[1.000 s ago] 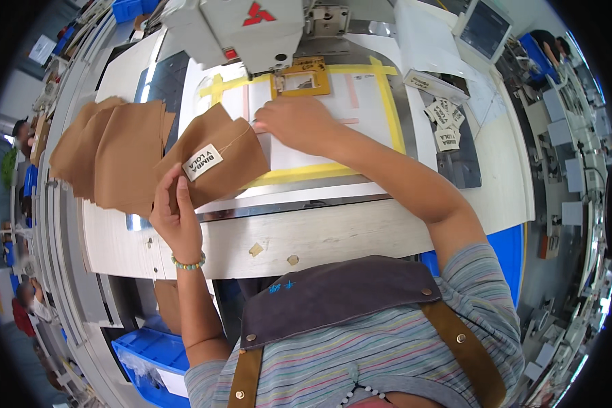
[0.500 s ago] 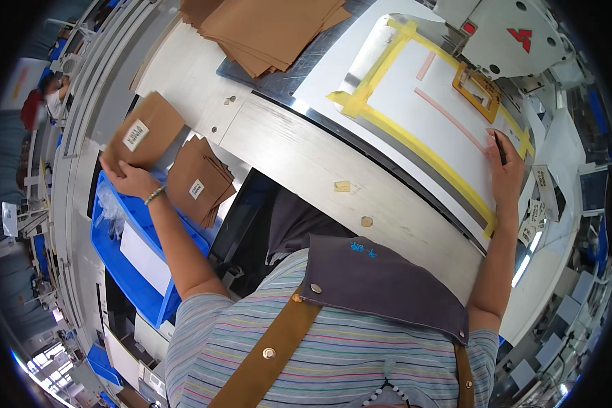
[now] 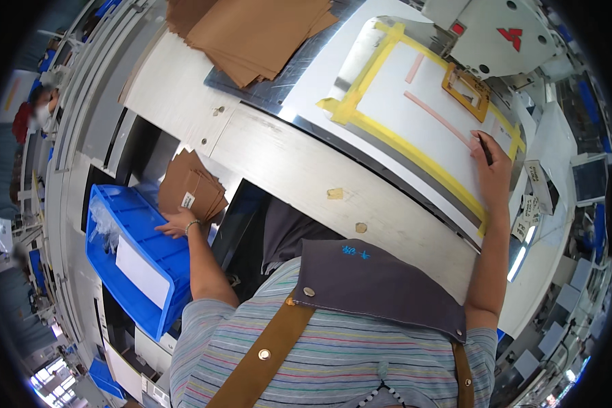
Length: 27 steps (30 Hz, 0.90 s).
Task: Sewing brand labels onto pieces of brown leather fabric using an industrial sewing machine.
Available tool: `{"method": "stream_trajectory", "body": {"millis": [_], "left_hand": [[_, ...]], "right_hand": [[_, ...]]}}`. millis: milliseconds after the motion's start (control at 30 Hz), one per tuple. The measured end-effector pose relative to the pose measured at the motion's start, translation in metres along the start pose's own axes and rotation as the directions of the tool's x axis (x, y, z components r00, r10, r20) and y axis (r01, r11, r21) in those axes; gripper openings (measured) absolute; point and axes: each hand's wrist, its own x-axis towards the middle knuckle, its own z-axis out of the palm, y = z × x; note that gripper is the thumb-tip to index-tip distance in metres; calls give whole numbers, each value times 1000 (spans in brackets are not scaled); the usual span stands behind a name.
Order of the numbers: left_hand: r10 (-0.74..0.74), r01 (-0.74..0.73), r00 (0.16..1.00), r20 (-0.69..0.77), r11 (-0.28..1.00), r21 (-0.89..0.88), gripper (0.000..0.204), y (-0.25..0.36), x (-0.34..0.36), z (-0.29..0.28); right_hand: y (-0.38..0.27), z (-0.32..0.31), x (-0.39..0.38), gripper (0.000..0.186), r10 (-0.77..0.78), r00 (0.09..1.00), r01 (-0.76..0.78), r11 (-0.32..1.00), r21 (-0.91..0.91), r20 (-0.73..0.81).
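Observation:
My left hand (image 3: 177, 223) rests at the lower edge of a small stack of brown panels (image 3: 192, 178), fingers apart. A white label shows on the stack beside my fingertips. On the right, my right hand (image 3: 494, 163) is closed around a slim black tool (image 3: 485, 149) whose kind I cannot make out. Its fingertips touch a white sheet (image 3: 421, 126) bordered with yellow tape, near the end of a long pink strip (image 3: 436, 117). Just beyond that hand, a yellow clamp frame (image 3: 466, 92) sits at the sheet's far side.
A white machine head (image 3: 500, 37) stands at the far right. Large brown panels (image 3: 251, 34) are piled on the far side of the table (image 3: 279, 146). A blue bin (image 3: 129, 299) beside my left hand holds clear plastic and white paper (image 3: 141, 268). Another person (image 3: 41, 109) is at far left.
My left hand has come down and right, from above the blue bin to the small stack. The labelled brown panel it held is now on the stack. My right hand stays at the sheet.

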Motion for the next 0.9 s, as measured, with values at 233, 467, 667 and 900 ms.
{"method": "stream_trajectory", "body": {"millis": [233, 467, 667, 900], "left_hand": [[671, -689, 601, -435, 158, -708, 40, 237, -31, -137], [929, -863, -109, -353, -264, -430, 26, 363, -177, -195], [932, -918, -183, -313, -276, -286, 9, 382, -187, -173], [949, -919, -222, -223, -280, -276, 16, 381, -185, -181]], "right_hand": [[-6, -4, 0, 28, -12, 1000, 12, 1000, 23, 6], [-25, -42, -11, 28, 26, 999, -25, 999, 26, -23], [-14, -89, -35, 28, 113, 982, -95, 988, 122, -149], [-12, -93, -26, 29, 138, 977, -92, 961, 262, -161]]}}
